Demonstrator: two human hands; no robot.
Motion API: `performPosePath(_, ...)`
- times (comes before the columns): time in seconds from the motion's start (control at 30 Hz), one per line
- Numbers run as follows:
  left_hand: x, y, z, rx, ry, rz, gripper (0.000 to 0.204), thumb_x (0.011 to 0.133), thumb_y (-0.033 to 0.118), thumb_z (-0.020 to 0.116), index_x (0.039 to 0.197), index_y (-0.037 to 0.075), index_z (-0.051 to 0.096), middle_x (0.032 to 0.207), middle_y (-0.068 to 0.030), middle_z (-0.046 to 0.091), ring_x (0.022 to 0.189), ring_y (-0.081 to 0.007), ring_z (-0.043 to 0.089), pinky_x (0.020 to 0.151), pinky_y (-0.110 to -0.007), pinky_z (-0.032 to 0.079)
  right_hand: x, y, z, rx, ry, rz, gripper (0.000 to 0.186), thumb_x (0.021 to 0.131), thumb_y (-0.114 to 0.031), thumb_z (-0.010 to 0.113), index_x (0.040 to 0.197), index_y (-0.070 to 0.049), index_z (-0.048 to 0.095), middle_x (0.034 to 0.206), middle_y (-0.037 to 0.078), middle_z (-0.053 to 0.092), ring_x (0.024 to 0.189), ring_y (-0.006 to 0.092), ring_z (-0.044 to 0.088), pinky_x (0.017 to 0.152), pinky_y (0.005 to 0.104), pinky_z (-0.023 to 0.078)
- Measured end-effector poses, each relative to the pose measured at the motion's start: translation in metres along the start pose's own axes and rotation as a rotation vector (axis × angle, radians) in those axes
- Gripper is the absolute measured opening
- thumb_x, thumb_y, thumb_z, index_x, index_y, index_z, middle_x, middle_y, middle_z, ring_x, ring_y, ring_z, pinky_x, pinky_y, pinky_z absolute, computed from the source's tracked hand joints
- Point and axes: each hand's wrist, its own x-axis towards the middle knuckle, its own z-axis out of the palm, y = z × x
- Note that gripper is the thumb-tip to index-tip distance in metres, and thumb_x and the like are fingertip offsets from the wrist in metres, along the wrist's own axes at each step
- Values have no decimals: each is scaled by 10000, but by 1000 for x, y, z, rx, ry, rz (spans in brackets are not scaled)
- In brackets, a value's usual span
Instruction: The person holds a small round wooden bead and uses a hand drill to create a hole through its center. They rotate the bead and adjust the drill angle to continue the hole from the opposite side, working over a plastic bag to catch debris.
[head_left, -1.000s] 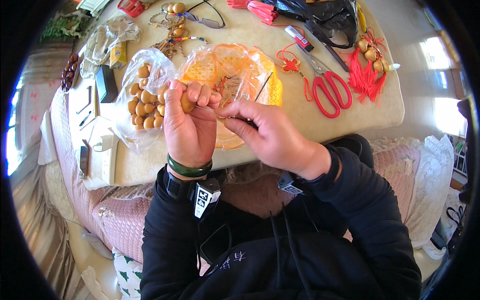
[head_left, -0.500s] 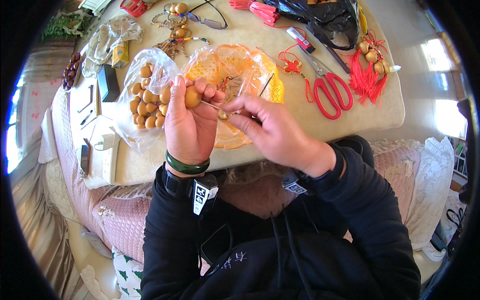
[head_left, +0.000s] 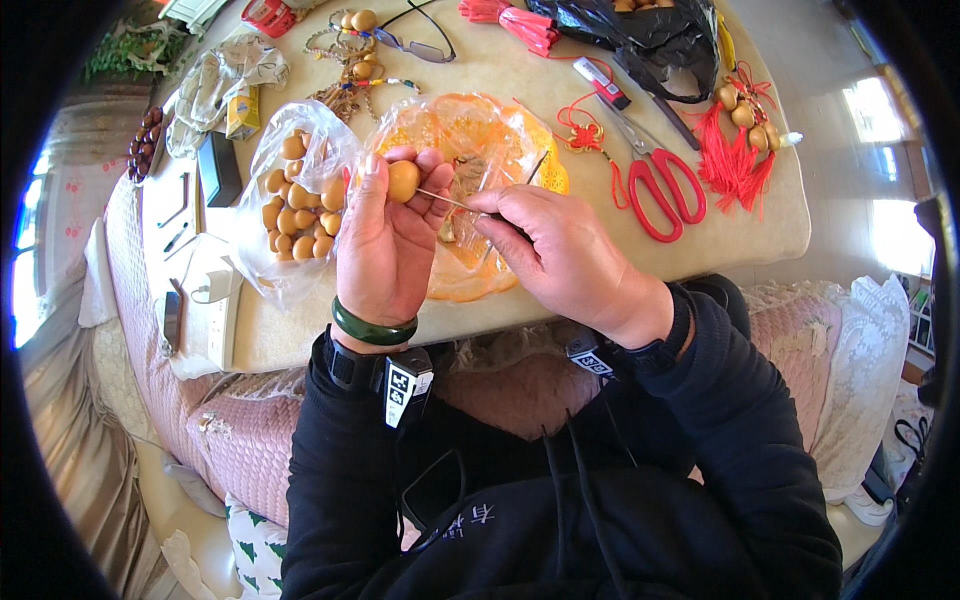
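Observation:
A small tan gourd [head_left: 403,181] is held in the fingers of my left hand [head_left: 385,255], its palm turned up and a dark green bangle on the wrist. A thin metal needle-like tool [head_left: 440,199] is pinched between the thumb and fingers of my right hand [head_left: 575,255]. Its tip meets the right side of the gourd; whether it is inside a hole is too small to tell. Both hands are over an orange-yellow basket [head_left: 558,180] lined with clear plastic. Left of my left hand, a clear plastic bag [head_left: 262,165] holds several more small gourds [head_left: 300,195].
Red-handled scissors [head_left: 665,195], a red knotted cord [head_left: 585,135] and gourds with red tassels [head_left: 735,150] lie to the right. A black plastic bag [head_left: 660,50] is at the back right. Glasses [head_left: 425,45] and bead strings [head_left: 355,90] lie at the back, a white power strip [head_left: 222,320] on the left.
The gourd has shifted slightly to the right and come more into view in my left hand. My right hand has drawn a little to the right, showing more of the tool.

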Motion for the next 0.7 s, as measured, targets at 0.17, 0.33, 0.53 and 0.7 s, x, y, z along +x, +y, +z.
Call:
performPosePath(0.17, -1, 4, 8, -41, -88, -14, 328, 1055, 316, 498, 1256, 62, 550, 1264, -106, 616, 1176, -227, 603, 993, -351, 481, 5, -6, -17, 689, -165, 681, 218, 1018, -176, 581, 1091, 16, 654, 799, -3, 613, 654, 97, 553, 597, 267, 468)
performPosePath(0.33, 0, 8, 9, 87, -101, 27, 337, 1038, 232, 541, 1322, 50, 534, 1311, -115, 608, 1199, -236, 599, 1005, -364, 477, 10, -10, -27, 789, -203, 789, 222, 1020, -187, 582, 1076, 11, 663, 799, -5, 615, 671, 77, 542, 598, 249, 461)
performPosePath(0.53, 6, 7, -6, 206, -100, 34, 334, 1031, 208, 556, 1322, 45, 548, 1265, -125, 630, 1180, -205, 610, 986, -343, 499, 4, -7, -17, 55, -36, 147, 193, 986, -145, 627, 1078, 23, 649, 817, 37, 636, 723, 85, 578, 635, 258, 486)
performPosePath(0.7, 4, 5, -7, 155, -81, -10, 323, 1035, 195, 547, 1322, 46, 556, 1266, -134, 633, 1176, -215, 606, 969, -338, 509, 4, -7, -19, 47, 7, 167, 186, 983, -139, 625, 1073, 21, 656, 798, 57, 645, 720, 70, 554, 634, 264, 473)
